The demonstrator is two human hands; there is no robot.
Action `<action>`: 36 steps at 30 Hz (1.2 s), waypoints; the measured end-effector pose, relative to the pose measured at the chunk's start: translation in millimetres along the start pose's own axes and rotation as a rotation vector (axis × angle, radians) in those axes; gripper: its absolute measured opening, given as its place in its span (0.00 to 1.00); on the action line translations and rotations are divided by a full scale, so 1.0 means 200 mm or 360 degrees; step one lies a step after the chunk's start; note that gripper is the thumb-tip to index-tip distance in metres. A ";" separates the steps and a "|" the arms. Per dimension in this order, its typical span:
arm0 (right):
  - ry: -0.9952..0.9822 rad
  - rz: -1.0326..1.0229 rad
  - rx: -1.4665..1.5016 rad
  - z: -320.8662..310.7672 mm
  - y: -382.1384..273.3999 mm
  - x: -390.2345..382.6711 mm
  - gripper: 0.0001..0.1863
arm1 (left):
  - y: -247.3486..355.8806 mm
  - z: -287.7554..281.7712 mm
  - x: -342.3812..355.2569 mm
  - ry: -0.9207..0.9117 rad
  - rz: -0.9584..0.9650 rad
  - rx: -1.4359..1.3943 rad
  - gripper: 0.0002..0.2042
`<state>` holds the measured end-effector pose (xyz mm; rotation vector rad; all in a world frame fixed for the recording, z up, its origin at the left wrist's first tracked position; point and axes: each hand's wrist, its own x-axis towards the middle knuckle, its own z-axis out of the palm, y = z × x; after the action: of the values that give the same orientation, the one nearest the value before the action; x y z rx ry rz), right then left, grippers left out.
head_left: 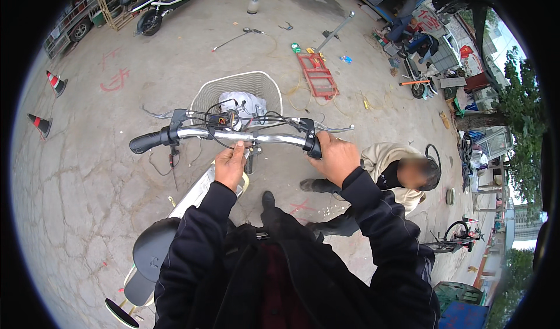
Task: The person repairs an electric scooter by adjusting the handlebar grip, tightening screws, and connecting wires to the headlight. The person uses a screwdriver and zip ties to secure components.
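I stand over a small electric bike with a silver handlebar [268,137] and black grips. My left hand [231,164] pinches the middle of the bar near the stem, where loose wires [224,119] cluster. My right hand [337,157] is closed over the right grip, beside the brake lever [332,128]. The left grip [147,142] is free. A white wire basket [233,90] with a white bag inside hangs in front of the bar. The black seat [153,246] is at my lower left.
A person in a beige jacket [388,166] crouches just right of the bike. A red metal frame [318,74], tools and cables lie on the concrete ahead. Another scooter [166,5] stands at the back left, two traffic cones [49,99] at far left, clutter at right.
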<state>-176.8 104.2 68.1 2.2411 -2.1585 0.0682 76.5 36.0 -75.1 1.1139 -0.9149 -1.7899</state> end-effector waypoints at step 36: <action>-0.1640 0.0121 0.1398 -0.11 0.34 0.20 0.35 | 0.32 0.10 -0.24 0.0115 0.0015 -0.0106 0.26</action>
<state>-243.7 62.5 91.0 3.1183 -3.1789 -0.2483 87.9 56.9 4.3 1.1229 -0.8107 -1.7485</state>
